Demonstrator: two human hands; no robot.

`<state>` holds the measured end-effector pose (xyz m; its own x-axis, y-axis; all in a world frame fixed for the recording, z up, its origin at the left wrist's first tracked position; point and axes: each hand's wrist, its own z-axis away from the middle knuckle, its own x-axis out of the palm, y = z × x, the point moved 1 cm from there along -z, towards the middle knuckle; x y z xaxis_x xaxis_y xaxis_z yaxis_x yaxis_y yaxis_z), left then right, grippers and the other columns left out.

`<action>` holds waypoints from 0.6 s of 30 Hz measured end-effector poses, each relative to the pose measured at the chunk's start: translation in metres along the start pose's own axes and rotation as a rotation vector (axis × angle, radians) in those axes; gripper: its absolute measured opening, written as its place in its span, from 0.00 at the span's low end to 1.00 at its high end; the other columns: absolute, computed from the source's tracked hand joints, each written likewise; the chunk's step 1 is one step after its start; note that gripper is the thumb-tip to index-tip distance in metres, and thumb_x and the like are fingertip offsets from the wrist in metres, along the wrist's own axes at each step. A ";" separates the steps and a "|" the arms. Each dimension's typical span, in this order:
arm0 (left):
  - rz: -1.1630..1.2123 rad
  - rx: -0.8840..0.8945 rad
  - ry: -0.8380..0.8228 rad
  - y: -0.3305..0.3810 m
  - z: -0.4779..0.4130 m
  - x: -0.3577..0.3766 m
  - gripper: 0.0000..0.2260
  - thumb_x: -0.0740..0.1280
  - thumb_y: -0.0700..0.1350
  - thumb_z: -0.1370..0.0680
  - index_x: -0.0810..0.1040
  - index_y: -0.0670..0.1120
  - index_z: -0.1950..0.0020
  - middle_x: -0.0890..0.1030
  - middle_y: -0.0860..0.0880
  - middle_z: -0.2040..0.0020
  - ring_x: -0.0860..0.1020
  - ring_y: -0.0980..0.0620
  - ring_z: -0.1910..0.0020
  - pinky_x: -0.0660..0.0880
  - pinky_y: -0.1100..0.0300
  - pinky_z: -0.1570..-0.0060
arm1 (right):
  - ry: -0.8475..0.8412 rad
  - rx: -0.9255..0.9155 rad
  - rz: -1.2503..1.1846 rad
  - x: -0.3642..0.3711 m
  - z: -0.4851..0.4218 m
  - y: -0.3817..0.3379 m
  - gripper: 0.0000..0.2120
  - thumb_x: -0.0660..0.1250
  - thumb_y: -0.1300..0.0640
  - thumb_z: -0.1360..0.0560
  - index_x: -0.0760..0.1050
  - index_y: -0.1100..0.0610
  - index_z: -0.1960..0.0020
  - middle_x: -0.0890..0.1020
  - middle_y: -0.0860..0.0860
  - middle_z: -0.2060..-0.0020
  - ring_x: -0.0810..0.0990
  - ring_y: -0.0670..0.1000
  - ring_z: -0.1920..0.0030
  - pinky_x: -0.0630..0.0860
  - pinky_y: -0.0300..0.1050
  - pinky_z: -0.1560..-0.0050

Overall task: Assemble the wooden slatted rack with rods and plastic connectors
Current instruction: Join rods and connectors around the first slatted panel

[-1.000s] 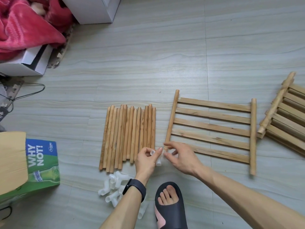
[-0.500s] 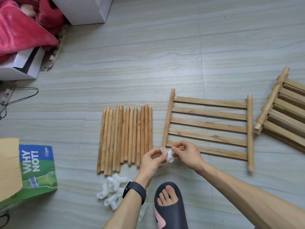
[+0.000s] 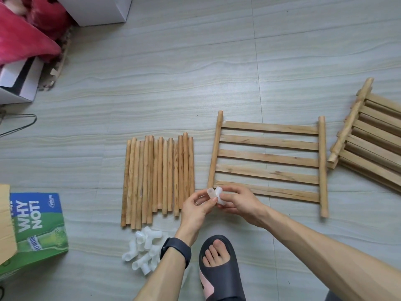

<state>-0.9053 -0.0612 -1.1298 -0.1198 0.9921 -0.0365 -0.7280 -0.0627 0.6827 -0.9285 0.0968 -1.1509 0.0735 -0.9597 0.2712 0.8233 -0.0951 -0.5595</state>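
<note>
A translucent white plastic connector (image 3: 215, 194) is pinched between my left hand (image 3: 197, 207) and my right hand (image 3: 239, 203), just off the near left corner of a flat wooden slatted panel (image 3: 269, 158). Several wooden rods (image 3: 157, 174) lie side by side on the floor left of the panel. A pile of more white connectors (image 3: 144, 246) lies below the rods, beside my left wrist. Further slatted panels (image 3: 373, 137) are stacked at the right edge.
My foot in a dark slipper (image 3: 219, 268) rests on the floor between my forearms. A green carton (image 3: 36, 227) stands at the left. White boxes (image 3: 19, 81), a red blanket (image 3: 21, 38) and a wire hanger (image 3: 19, 123) lie at the upper left.
Both hands have lifted the connector off the floor near the panel's corner and turned it between the fingers. The camera view has shifted slightly.
</note>
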 end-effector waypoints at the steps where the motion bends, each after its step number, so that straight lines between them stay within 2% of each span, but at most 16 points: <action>1: 0.027 -0.023 -0.018 0.001 0.000 -0.001 0.14 0.76 0.37 0.26 0.81 0.44 0.41 0.87 0.46 0.48 0.85 0.50 0.45 0.80 0.59 0.46 | -0.001 -0.010 0.005 -0.001 -0.001 0.002 0.13 0.67 0.63 0.20 0.79 0.58 0.37 0.86 0.62 0.51 0.86 0.55 0.54 0.80 0.52 0.45; 3: 0.118 -0.093 -0.062 0.002 0.001 -0.004 0.14 0.74 0.34 0.25 0.81 0.43 0.40 0.86 0.42 0.46 0.85 0.48 0.46 0.80 0.61 0.48 | 0.022 -0.035 0.037 -0.003 -0.002 0.005 0.13 0.68 0.63 0.20 0.78 0.58 0.36 0.86 0.62 0.52 0.86 0.56 0.54 0.81 0.52 0.45; 5: 0.192 -0.155 -0.107 0.004 0.001 -0.008 0.15 0.73 0.37 0.24 0.80 0.42 0.38 0.85 0.40 0.45 0.85 0.46 0.45 0.79 0.60 0.47 | 0.066 -0.071 0.131 -0.004 -0.004 0.008 0.15 0.69 0.62 0.21 0.78 0.56 0.35 0.87 0.59 0.52 0.86 0.55 0.52 0.82 0.50 0.46; 10: 0.139 -0.150 -0.096 0.002 -0.001 -0.016 0.15 0.74 0.35 0.25 0.80 0.40 0.38 0.85 0.39 0.44 0.84 0.45 0.45 0.80 0.59 0.45 | 0.081 -0.135 0.422 0.000 -0.004 0.014 0.14 0.71 0.54 0.22 0.81 0.49 0.37 0.87 0.49 0.52 0.86 0.47 0.52 0.80 0.50 0.41; 12: 0.091 -0.133 -0.042 -0.001 -0.001 -0.023 0.14 0.75 0.35 0.26 0.81 0.41 0.40 0.83 0.39 0.43 0.84 0.46 0.45 0.80 0.57 0.43 | 0.150 -0.220 0.652 -0.001 -0.001 0.010 0.13 0.68 0.51 0.21 0.81 0.51 0.37 0.85 0.48 0.46 0.84 0.46 0.49 0.78 0.46 0.39; 15: 0.011 -0.133 0.000 -0.005 0.000 -0.036 0.14 0.76 0.38 0.25 0.82 0.45 0.41 0.82 0.44 0.41 0.82 0.48 0.42 0.78 0.53 0.38 | 0.267 -0.397 1.032 -0.007 0.004 0.003 0.16 0.64 0.50 0.20 0.75 0.52 0.33 0.76 0.49 0.37 0.80 0.51 0.44 0.75 0.47 0.40; 18: -0.055 -0.157 -0.023 -0.002 -0.002 -0.041 0.16 0.76 0.40 0.25 0.80 0.47 0.38 0.82 0.46 0.40 0.81 0.50 0.40 0.77 0.51 0.36 | 0.280 -0.397 1.235 -0.014 0.004 -0.004 0.19 0.63 0.53 0.20 0.68 0.52 0.30 0.67 0.50 0.32 0.78 0.58 0.42 0.77 0.52 0.48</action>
<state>-0.9004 -0.1024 -1.1312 -0.0629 0.9966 -0.0530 -0.8300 -0.0228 0.5573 -0.9305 0.1112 -1.1494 0.4929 -0.4878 -0.7205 0.0771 0.8493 -0.5222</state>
